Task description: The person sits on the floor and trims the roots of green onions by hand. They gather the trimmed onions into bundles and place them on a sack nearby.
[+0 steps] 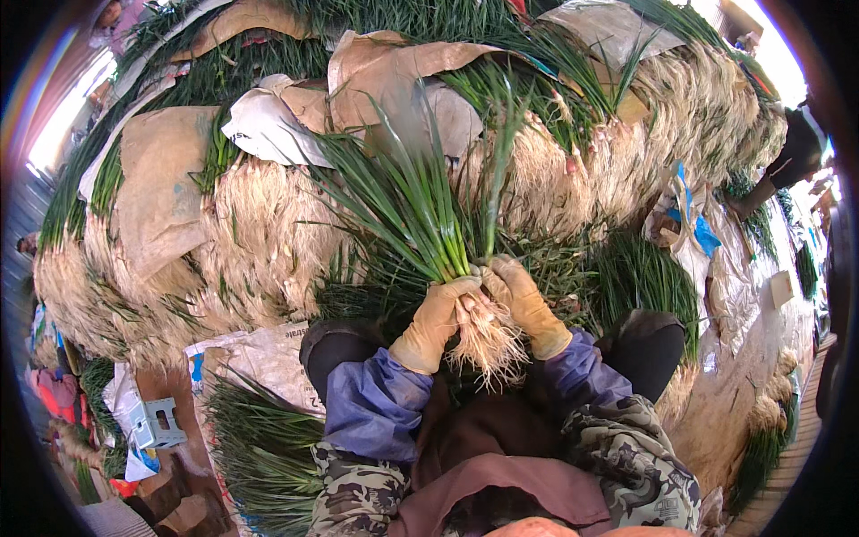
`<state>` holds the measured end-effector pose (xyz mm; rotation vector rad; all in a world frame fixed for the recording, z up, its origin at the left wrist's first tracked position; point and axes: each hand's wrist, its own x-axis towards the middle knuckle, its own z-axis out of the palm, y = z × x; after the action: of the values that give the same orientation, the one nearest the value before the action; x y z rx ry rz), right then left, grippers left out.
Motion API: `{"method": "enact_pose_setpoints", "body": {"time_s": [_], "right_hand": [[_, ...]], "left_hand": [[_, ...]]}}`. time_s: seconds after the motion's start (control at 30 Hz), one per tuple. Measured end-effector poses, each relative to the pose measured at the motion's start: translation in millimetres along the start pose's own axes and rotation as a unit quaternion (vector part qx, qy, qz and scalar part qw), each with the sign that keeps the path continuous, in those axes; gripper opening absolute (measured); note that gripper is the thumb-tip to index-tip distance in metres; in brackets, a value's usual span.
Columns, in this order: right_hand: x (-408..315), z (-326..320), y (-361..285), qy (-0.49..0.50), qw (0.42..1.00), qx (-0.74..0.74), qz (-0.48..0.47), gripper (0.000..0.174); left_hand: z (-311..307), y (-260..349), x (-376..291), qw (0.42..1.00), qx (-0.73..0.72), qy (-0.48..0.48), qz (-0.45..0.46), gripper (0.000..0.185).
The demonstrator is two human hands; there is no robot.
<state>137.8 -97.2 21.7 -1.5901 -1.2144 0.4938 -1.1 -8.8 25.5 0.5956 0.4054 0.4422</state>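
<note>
In front of me, my left hand (433, 322), in a pale yellow rubber glove, grips a bunch of allium greens (436, 228) just above the roots. The long green leaves fan out away from me, and the pale roots (488, 339) hang towards my lap. Beside it, my right hand (523, 302), gloved the same way, has its fingers closed at the base of a separate upright allium stalk (493, 201). The two hands touch or nearly touch. The right fingertips are partly hidden behind the bunch.
A long heap of allium greens (268, 221), roots towards me, curves across the far side, partly under brown sheets (164, 181). More greens lie at my left (268, 456) and right (637, 275). A small plastic step stool (158, 423) stands left. Another person's arm (755, 194) reaches in at right.
</note>
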Motion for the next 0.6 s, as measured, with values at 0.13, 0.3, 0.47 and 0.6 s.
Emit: {"method": "enact_pose_setpoints", "body": {"time_s": [0.13,0.3,0.47,0.6], "right_hand": [[11,-5,-7,-0.049,0.997,0.015,0.06,0.034],[30,-11,-14,-0.068,0.944,-0.317,-0.057,0.036],[36,-8,-26,-0.189,0.864,-0.46,-0.074,0.027],[36,-21,88,0.105,0.979,-0.164,0.067,0.027]], "left_hand": [[-8,0,-2,0.998,0.006,0.047,-0.045,0.014],[1,0,-6,0.998,0.054,0.022,-0.016,0.016],[2,-5,-10,0.985,0.164,0.047,0.004,0.018],[6,-1,-9,0.99,0.125,0.052,-0.05,0.018]]}}
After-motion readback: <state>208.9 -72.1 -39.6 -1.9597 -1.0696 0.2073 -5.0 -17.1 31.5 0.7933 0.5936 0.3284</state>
